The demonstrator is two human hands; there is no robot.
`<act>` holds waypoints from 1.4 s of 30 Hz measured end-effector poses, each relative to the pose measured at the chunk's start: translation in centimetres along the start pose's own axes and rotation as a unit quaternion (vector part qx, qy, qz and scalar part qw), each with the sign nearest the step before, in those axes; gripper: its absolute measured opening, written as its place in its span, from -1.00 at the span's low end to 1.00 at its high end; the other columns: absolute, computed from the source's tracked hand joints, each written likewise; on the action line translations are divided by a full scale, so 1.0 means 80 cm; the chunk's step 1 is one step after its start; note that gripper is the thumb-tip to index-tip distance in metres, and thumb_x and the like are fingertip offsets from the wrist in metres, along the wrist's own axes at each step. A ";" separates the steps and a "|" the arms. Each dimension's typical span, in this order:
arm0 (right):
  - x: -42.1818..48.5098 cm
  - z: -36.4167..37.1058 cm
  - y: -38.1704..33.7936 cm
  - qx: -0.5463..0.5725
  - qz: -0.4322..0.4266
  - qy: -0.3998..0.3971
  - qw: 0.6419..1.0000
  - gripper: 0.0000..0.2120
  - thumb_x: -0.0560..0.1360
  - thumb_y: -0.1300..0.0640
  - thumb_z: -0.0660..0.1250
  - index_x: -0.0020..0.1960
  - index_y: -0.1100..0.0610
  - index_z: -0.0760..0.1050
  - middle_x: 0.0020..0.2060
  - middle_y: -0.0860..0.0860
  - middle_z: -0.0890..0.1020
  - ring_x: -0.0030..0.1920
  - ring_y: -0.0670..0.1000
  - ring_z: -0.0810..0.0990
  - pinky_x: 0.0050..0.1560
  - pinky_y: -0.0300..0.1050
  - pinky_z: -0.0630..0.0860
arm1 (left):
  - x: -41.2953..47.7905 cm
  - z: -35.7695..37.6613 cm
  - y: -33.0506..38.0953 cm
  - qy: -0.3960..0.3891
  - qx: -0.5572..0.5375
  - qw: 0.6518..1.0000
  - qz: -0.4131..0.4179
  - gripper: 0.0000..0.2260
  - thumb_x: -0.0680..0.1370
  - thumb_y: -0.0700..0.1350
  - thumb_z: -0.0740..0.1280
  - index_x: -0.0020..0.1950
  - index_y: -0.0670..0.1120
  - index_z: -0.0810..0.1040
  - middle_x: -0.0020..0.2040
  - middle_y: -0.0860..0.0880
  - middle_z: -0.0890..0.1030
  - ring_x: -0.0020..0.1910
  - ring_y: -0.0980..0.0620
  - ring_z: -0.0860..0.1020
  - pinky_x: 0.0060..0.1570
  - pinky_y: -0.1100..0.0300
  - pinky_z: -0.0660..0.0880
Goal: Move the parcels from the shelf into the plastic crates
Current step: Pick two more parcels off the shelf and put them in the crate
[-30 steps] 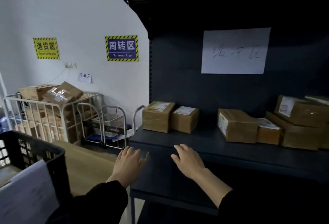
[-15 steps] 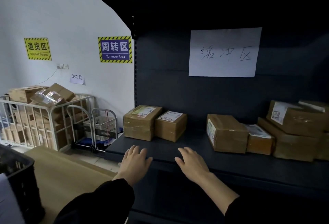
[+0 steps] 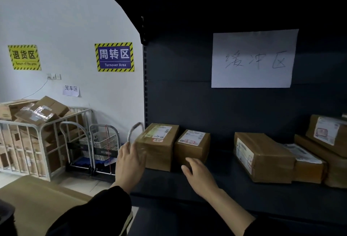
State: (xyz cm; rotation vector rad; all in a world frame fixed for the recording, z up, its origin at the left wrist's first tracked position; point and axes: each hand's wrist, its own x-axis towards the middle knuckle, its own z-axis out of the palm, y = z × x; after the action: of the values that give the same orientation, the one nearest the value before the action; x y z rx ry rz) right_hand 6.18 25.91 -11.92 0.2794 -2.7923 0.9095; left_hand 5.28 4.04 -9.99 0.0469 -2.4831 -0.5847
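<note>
Forward from the shelf's (image 3: 225,185) front edge, my left hand (image 3: 129,162) now lies flat against the left-end box (image 3: 159,147) and my right hand (image 3: 200,174), flat too, reaches the smaller box (image 3: 193,146) (gripping, I reckon, comes next).

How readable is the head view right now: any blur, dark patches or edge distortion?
Head view: the left hand is motion-blurred against the leftmost parcel; the right hand is sharper. The shelf interior is dim, near black at the top, while the white wall is bright. Wide-angle stretching shows toward the frame edges.
</note>
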 end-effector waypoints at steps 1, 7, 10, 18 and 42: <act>0.009 0.004 -0.006 0.021 0.006 0.017 1.000 -0.54 0.60 -0.09 0.07 0.44 0.07 0.23 0.39 -0.03 0.34 0.37 -0.04 0.33 0.29 -0.16 0.32 | 0.011 0.000 -0.007 0.001 0.001 1.000 0.000 -0.55 0.59 0.01 0.19 0.39 -0.22 0.31 0.41 -0.25 0.32 0.42 -0.19 0.22 0.41 0.02 0.13; 0.051 0.027 -0.046 0.088 0.040 0.122 0.988 -0.66 0.60 -0.08 0.09 0.18 0.09 0.48 0.08 -0.02 0.56 0.07 -0.06 0.51 0.08 -0.12 0.47 | 0.070 0.013 -0.038 -0.044 -0.067 0.996 -0.030 -0.66 0.61 0.01 0.13 0.21 -0.22 0.44 0.24 -0.25 0.48 0.28 -0.21 0.37 0.28 -0.01 0.23; 0.071 0.026 -0.061 0.112 0.054 0.144 0.982 -0.68 0.60 -0.08 0.08 -0.17 0.04 0.48 -0.21 -0.06 0.57 -0.17 -0.09 0.53 -0.16 -0.17 0.45 | 0.095 0.022 -0.035 -0.111 -0.153 0.979 -0.079 -0.60 0.62 0.05 0.06 0.20 -0.23 0.46 0.19 -0.26 0.54 0.20 -0.22 0.47 0.20 0.01 0.37; 0.092 0.033 -0.077 0.144 0.126 0.083 0.978 -0.54 0.58 -0.17 0.05 0.10 0.16 0.51 0.02 0.04 0.60 -0.01 -0.01 0.55 -0.06 -0.16 0.42 | 0.097 0.029 -0.024 -0.162 -0.328 0.918 -0.154 -0.68 0.62 0.01 0.12 0.19 -0.17 0.48 0.08 -0.17 0.56 0.05 -0.10 0.51 0.12 0.01 0.47; 0.032 0.070 -0.030 0.163 -0.003 0.063 0.985 -0.37 0.52 0.13 0.31 0.49 0.05 0.09 0.41 0.00 0.30 0.40 -0.05 0.29 0.25 -0.29 0.22 | -0.014 0.020 -0.054 -0.084 -0.248 0.962 -0.076 -0.43 0.50 -0.22 0.34 0.46 -0.12 0.20 0.34 -0.08 0.42 0.35 -0.06 0.37 0.34 0.03 0.34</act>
State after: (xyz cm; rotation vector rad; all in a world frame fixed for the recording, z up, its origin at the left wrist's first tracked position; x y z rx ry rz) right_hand 3.60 20.34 -14.42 0.2665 -2.5183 1.3333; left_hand 4.93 0.93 -13.56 -0.0082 -2.4306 -1.3073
